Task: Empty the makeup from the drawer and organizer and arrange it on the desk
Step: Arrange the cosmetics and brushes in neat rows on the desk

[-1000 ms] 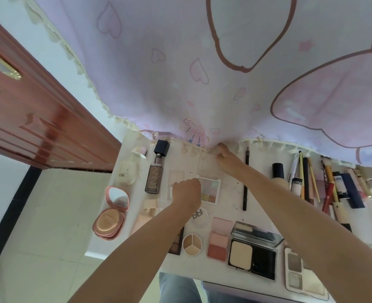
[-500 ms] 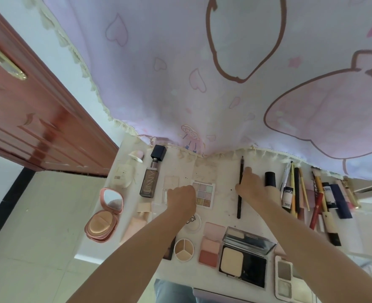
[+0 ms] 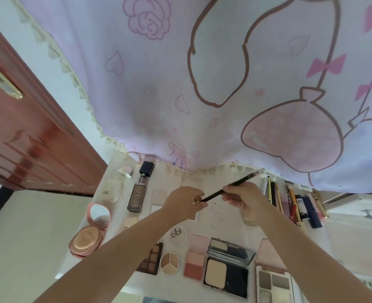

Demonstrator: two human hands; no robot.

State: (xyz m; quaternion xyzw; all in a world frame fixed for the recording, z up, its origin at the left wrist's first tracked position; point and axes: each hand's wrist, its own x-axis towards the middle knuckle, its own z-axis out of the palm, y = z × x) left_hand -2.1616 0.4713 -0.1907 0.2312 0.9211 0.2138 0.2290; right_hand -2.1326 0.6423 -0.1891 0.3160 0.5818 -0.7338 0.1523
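Observation:
A thin black makeup pencil (image 3: pixel 235 184) is held above the white desk (image 3: pixel 220 217), slanting up to the right. My right hand (image 3: pixel 245 199) pinches its middle, and my left hand (image 3: pixel 184 202) grips its lower end. Around the hands, makeup lies spread on the desk: a grey foundation bottle (image 3: pixel 138 192), a pink cushion compact (image 3: pixel 91 230) open at the left edge, a round three-part palette (image 3: pixel 169 263), a blush palette (image 3: pixel 194 260), a black powder compact (image 3: pixel 226 273). A row of pencils and tubes (image 3: pixel 294 204) lies at the right. The small pastel palette is hidden under my left hand.
A pink printed curtain (image 3: pixel 202 84) hangs over the desk's far edge. A red-brown wooden door (image 3: pixel 23 138) stands to the left above a pale floor (image 3: pixel 21 248). A grey eyeshadow palette (image 3: pixel 272 285) lies at the front right edge.
My right hand took the black pencil off the desk and lifted it. My left hand left the pastel palette's edge and now grips the pencil's lower end. The view tilted upward.

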